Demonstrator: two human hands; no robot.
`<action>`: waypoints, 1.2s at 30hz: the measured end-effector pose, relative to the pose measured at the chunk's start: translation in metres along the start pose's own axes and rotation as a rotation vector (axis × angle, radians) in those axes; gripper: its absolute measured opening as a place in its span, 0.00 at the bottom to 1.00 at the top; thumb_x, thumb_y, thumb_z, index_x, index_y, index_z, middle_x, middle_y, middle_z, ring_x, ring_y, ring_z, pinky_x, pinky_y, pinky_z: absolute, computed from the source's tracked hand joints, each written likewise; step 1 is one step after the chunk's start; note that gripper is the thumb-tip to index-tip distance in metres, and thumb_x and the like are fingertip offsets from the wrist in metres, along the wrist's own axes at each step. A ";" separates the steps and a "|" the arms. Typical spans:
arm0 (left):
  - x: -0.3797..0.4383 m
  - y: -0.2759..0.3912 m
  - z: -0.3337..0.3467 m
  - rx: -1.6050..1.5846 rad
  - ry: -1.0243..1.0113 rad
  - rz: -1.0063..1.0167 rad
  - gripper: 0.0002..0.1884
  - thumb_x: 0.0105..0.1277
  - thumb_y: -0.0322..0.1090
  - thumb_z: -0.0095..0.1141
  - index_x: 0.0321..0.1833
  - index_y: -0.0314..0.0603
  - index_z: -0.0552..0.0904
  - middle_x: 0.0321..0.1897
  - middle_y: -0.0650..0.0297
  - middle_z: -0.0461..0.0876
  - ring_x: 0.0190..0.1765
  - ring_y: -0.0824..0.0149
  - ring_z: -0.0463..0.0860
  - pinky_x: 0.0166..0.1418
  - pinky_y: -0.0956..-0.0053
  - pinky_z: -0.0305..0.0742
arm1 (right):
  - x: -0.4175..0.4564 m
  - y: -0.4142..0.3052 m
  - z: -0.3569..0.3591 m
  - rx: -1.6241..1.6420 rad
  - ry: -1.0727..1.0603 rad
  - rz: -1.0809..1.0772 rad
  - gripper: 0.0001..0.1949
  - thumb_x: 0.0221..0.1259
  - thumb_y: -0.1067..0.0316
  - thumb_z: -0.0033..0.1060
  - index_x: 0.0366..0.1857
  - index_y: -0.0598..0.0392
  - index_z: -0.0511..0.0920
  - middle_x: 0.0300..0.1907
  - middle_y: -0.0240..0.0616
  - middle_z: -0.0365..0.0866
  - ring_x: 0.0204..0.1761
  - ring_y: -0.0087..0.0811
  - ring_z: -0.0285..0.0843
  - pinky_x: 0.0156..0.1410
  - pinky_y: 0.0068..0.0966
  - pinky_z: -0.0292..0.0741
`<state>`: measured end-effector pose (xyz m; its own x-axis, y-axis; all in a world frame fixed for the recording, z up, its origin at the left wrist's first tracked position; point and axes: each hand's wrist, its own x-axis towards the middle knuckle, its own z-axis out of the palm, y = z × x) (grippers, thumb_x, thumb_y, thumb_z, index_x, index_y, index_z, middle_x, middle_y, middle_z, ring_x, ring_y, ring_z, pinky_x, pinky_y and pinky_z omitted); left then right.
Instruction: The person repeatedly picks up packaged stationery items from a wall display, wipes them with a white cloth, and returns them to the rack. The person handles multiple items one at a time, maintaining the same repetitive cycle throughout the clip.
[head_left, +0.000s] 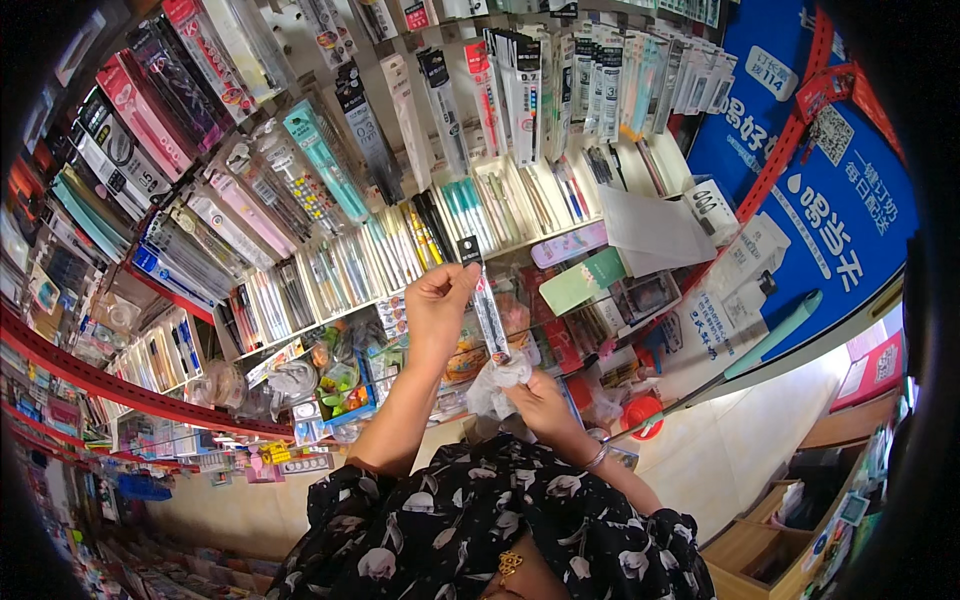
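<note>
My left hand (442, 307) pinches the top of a slim packet of pen refills (490, 319) between thumb and fingers. The packet hangs nearly upright, with a dark header and a clear front that bears writing. Around its lower end is a crumpled white cloth (495, 386), held in my right hand (541, 405). The cloth covers the packet's bottom tip. Just beyond my hands runs a white compartment tray (390, 292) filled with upright pens. Hidden behind the cloth are some of my right fingers.
Hanging packs of pens and refills (442, 112) fill the rack above. A green box (583, 281) and a white paper sheet (652, 229) lie at the right. A mop handle (772, 337) leans by a blue poster (817, 187). Red shelf edging (150, 397) curves at left.
</note>
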<state>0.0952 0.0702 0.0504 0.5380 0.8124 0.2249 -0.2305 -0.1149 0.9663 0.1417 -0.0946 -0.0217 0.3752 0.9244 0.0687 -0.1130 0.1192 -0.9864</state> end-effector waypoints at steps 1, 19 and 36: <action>0.000 0.001 0.000 0.001 -0.006 -0.009 0.10 0.64 0.30 0.60 0.24 0.37 0.79 0.19 0.77 0.71 0.23 0.84 0.62 0.26 0.85 0.56 | -0.003 0.002 -0.001 0.086 0.041 0.016 0.10 0.67 0.68 0.49 0.45 0.62 0.76 0.35 0.30 0.78 0.36 0.18 0.71 0.43 0.21 0.71; 0.043 0.096 -0.023 -0.058 0.155 0.358 0.08 0.65 0.33 0.58 0.29 0.38 0.79 0.22 0.75 0.74 0.25 0.84 0.67 0.27 0.86 0.60 | -0.016 0.032 -0.011 -0.114 -0.056 0.251 0.09 0.61 0.65 0.56 0.41 0.57 0.80 0.34 0.32 0.80 0.35 0.21 0.74 0.41 0.22 0.71; 0.164 0.293 -0.006 0.280 0.230 0.925 0.10 0.61 0.29 0.61 0.42 0.36 0.74 0.25 0.65 0.82 0.25 0.81 0.72 0.26 0.85 0.62 | -0.018 0.032 -0.023 0.126 0.069 0.298 0.07 0.64 0.64 0.55 0.38 0.54 0.79 0.27 0.26 0.76 0.25 0.18 0.70 0.30 0.20 0.67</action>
<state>0.1111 0.1730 0.3693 0.0660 0.4225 0.9040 -0.2641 -0.8663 0.4241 0.1526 -0.1160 -0.0585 0.3695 0.8991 -0.2345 -0.3383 -0.1049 -0.9352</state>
